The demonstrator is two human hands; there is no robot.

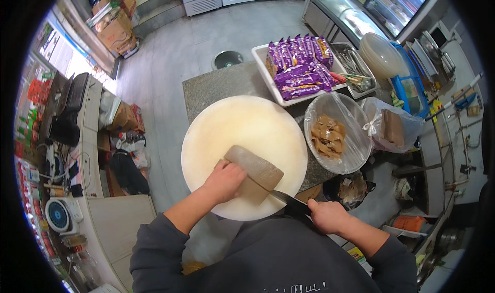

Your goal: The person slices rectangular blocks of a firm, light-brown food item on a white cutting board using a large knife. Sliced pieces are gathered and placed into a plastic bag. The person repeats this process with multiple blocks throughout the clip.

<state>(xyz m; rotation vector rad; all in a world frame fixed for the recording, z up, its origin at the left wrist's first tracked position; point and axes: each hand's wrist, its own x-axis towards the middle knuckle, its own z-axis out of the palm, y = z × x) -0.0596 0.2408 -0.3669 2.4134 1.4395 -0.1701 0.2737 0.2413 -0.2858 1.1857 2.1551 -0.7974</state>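
Note:
Before me a round, pale cutting board (243, 123) lies on a speckled stone counter (216, 82). On its near half rests a thick, brownish-grey food slab (257, 167), with a flatter brown piece (253, 194) against its near side; I cannot tell which food it is. My left hand (224, 181) presses on both with curled fingers, at their left end. The handle of a dark-bladed kitchen knife (292, 203) is gripped in my right hand (328, 215), beyond the board's near-right edge. Its blade reaches in to the right end of the seam between the pieces.
Right of the board, a plastic-lined bowl (361, 154) holds brown cut pieces (328, 136). Beside it sits a tied plastic bag (410, 132) with brown slabs. Purple packets (301, 68) fill a white tub (263, 61) behind. Left stands a side counter (116, 208) with a scale (58, 215).

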